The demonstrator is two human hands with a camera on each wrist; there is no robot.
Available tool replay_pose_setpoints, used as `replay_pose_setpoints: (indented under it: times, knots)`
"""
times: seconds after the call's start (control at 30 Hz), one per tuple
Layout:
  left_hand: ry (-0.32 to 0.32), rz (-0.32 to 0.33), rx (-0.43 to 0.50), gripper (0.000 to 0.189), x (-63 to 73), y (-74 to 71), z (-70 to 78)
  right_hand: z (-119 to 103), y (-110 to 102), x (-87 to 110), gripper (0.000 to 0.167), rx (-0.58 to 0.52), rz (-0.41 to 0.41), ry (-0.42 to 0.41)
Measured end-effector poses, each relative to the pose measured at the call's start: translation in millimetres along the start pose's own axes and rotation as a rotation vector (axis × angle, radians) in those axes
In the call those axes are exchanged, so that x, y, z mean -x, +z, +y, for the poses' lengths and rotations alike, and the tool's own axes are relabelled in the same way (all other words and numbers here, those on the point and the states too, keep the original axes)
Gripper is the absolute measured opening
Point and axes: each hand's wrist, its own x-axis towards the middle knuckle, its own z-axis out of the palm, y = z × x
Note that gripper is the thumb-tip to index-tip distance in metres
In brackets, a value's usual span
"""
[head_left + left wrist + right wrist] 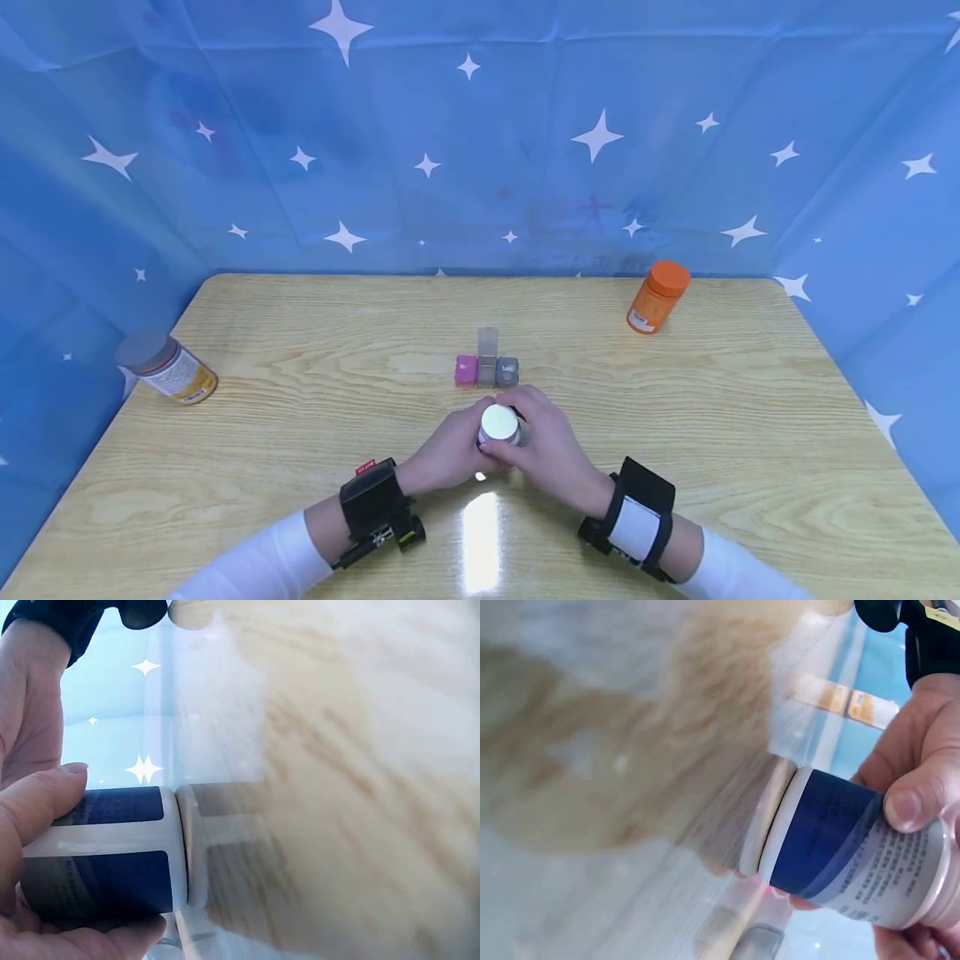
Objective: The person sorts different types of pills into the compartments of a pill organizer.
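Upright on the table in front of me stands a white pill bottle [499, 423] with a white cap and a blue-and-white label [832, 832]. My left hand [450, 450] grips it from the left, thumb and fingers around the body. From the right, my right hand [553, 457] holds it near the top, the thumb over the upper label in the right wrist view. Just beyond the hands lies a small pill organizer with a pink compartment [466, 370], a grey middle one [487, 372] whose clear lid [487, 341] is raised, and a dark grey one [507, 372].
An orange bottle [651, 305] stands at the back right of the wooden table [337, 333]. At the left edge is a brown bottle [180, 373] with a grey cap. A blue star-patterned cloth [480, 150] hangs behind and along both sides.
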Motion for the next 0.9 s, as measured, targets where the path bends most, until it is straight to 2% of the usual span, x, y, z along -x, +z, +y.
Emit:
replay_pose_setpoints:
  times: [0.17, 0.3, 0.47, 0.53, 0.6, 0.67, 0.73, 0.83, 0.9]
  knots:
    - [0.007, -0.028, 0.025, 0.063, 0.4, -2.5, -0.7, 6.8, -9.3, -4.7, 0.042, -0.031, -0.099, -0.081]
    - [0.012, -0.029, 0.008, 0.065, -0.5, -3.1, -3.2, 21.0, -20.2, -14.4, 0.046, -0.112, -0.282, -0.150]
    - [0.000, -0.047, -0.011, 0.057, -1.1, -2.6, -5.3, 38.0, -29.1, -29.8, 0.046, -0.286, -0.545, -0.153]
    - [-0.006, -0.055, -0.007, 0.055, -1.2, -2.5, -5.7, 41.4, -30.7, -35.0, 0.046, -0.369, -0.621, -0.144]
    - [-0.012, -0.057, -0.001, 0.054, -1.1, -2.4, -5.9, 42.5, -31.5, -37.7, 0.048, -0.424, -0.662, -0.125]
    - [-0.012, -0.056, -0.003, 0.054, -1.2, -2.6, -5.9, 41.8, -31.3, -37.4, 0.055, -0.457, -0.652, -0.096]
    - [-0.009, -0.052, -0.008, 0.054, -1.4, -3.2, -5.6, 38.2, -30.6, -33.9, 0.065, -0.440, -0.578, -0.066]
    - [-0.003, -0.049, -0.018, 0.055, -1.5, -4.1, -5.5, 26.3, -27.5, -25.1, 0.079, -0.319, -0.406, -0.027]
    - [0.000, -0.046, -0.022, 0.052, -0.9, -5.0, -5.1, 16.4, -23.8, -18.2, 0.082, -0.210, -0.300, -0.007]
